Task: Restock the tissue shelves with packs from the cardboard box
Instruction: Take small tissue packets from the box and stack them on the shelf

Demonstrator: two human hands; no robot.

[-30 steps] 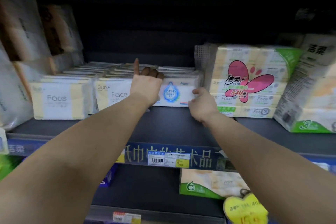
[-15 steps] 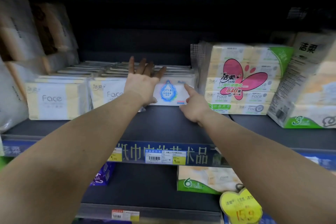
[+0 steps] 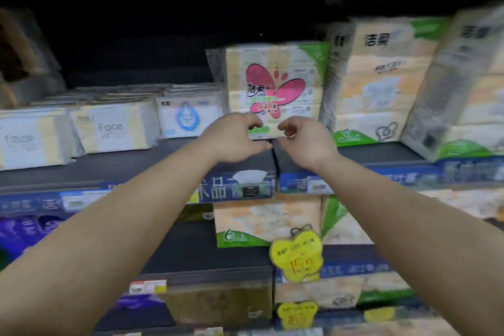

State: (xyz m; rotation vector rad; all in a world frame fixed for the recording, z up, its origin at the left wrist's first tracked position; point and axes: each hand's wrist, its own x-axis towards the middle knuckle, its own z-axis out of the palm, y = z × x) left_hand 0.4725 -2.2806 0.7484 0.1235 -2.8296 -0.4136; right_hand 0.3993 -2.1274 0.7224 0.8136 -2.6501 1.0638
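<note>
I see both hands loosely curled, holding nothing: left hand [image 3: 234, 139] and right hand [image 3: 305, 142] nearly meet before the butterfly pack [image 3: 275, 84]; bare dark shelf [image 3: 136, 163] lies ahead of the Face packs [image 3: 114, 128] (frame blurred).

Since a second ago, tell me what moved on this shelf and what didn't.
Both hands left the blue-drop pack and shifted right: the left hand and right hand now sit, fingers curled, before the pink-butterfly pack; whether they grip it is unclear. The Face packs and the blue-drop pack stayed put.
</note>
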